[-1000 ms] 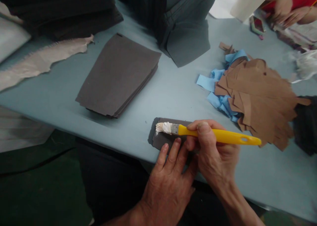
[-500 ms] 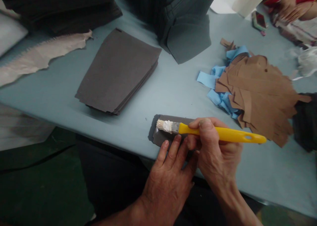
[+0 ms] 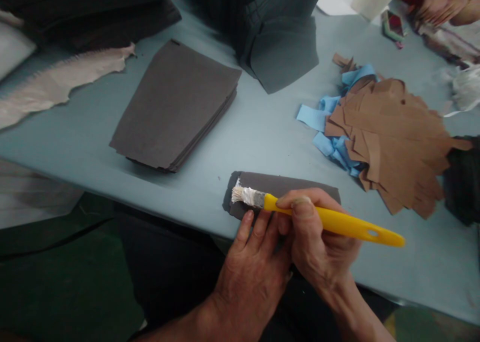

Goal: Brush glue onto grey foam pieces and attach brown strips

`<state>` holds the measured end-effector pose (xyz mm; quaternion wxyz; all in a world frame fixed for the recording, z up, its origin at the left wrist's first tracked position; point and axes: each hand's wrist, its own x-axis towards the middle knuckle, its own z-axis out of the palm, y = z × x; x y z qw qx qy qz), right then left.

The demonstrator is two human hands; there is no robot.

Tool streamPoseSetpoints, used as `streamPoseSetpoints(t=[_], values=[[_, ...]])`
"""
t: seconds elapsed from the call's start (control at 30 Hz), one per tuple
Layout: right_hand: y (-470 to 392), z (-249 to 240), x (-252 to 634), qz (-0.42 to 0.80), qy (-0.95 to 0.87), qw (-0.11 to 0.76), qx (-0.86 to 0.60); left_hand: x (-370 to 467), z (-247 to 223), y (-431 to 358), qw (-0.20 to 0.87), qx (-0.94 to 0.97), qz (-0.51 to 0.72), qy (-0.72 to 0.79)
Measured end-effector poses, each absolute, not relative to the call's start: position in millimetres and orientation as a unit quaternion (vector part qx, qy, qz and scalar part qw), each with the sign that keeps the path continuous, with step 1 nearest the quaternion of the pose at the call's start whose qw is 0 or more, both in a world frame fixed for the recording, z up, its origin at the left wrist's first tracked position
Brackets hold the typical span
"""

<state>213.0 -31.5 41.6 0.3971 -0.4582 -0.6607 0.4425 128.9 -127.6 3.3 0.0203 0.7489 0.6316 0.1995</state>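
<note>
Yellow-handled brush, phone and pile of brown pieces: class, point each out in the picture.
Yellow-handled brush (image 3: 348, 224): head view, on the handle.
Phone (image 3: 393, 25): head view, on its screen.
Pile of brown pieces (image 3: 397, 129): head view, on its middle.

Dim light, soft tabletop (image 3: 266, 137) sheen, shadowed floor (image 3: 63, 292), blurred edges

Right hand (image 3: 318, 237) gripping yellow brush (image 3: 337, 222), white-coated bristles on dark strip (image 3: 292, 182), left hand (image 3: 251, 282) steadying it

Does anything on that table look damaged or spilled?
The pale fabric strip at left on the blue-grey table looks damaged: its edges are ragged. A dark uneven border rims the left end of the flat grey piece under the yellow-handled brush; whether it's a spill, I can't tell.
</note>
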Motion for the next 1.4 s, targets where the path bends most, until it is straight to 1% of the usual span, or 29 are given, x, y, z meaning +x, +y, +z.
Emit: streamPoseSetpoints(t=[0.27, 0.4, 0.6, 0.83, 0.93, 1.03, 1.13, 1.27, 1.4], values=[[-33.2, 47.5, 216.1, 0.472, -0.655, 0.373, -0.457, 129.0, 3.1, -128.1, 0.036, 0.74, 0.208, 0.639], [-25.0, 43.9, 208.1, 0.452, -0.656, 0.402, -0.452, 127.9, 4.3, -127.3, 0.024, 0.752, 0.201, 0.628], [-18.4, 44.8, 194.6, 0.416, -0.627, 0.44, -0.49, 128.8, 3.6, -127.2, 0.035, 0.74, 0.199, 0.642], [-15.3, 45.7, 186.9, 0.417, -0.605, 0.459, -0.5, 128.2, 3.2, -127.9, 0.03, 0.739, 0.196, 0.644], [-14.7, 56.4, 190.2, 0.401, -0.582, 0.505, -0.496, 126.3, 5.4, -127.2, 0.046, 0.74, 0.197, 0.641], [-12.8, 68.4, 207.9, 0.382, -0.542, 0.555, -0.502, 124.6, 7.5, -127.5, 0.072, 0.742, 0.206, 0.634], [-6.3, 71.5, 241.4, 0.362, -0.514, 0.585, -0.513, 122.5, 5.7, -128.1, 0.079, 0.736, 0.223, 0.635], [5.4, 61.2, 296.7, 0.365, -0.454, 0.604, -0.543, 118.6, -1.5, -125.7, 0.082, 0.736, 0.251, 0.623], [4.2, 46.4, 335.8, 0.377, -0.387, 0.6, -0.589, 115.7, -1.5, -124.8, 0.083, 0.743, 0.25, 0.616]])
